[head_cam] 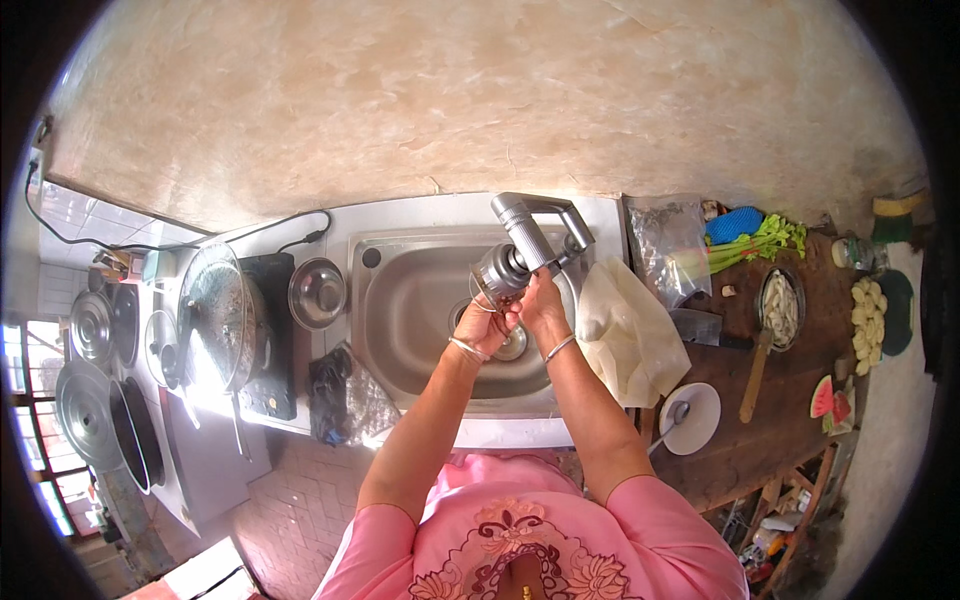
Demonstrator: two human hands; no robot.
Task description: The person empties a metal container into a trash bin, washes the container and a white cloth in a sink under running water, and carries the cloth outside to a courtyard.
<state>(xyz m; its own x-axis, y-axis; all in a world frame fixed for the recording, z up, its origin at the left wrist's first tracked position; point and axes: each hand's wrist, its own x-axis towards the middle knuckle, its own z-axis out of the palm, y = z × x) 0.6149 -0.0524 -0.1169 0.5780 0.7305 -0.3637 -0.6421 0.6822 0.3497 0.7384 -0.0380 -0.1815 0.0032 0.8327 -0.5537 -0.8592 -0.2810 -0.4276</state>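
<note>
Both my hands are over the stainless steel sink [420, 292], beneath the grey faucet [525, 229]. My left hand [482, 328] has its fingers curled around a small clear vessel [477, 283], whose rim shows beside the faucet head. Small reddish bits show near the fingertips, too small to name. My right hand [543, 301] meets the left at the fingertips, close under the faucet. The faucet hides part of its fingers, so its grip is unclear. Behind the hands, a round metal drain strainer [511, 346] is partly visible in the basin.
A beige cloth [626, 330] drapes over the sink's right edge. On the wooden table lie a cleaver [697, 327], celery [750, 244], a white bowl [694, 427] and a wooden-handled pan [780, 307]. Leftward are a metal bowl [317, 292], a wok [217, 322] and an induction cooker [274, 367].
</note>
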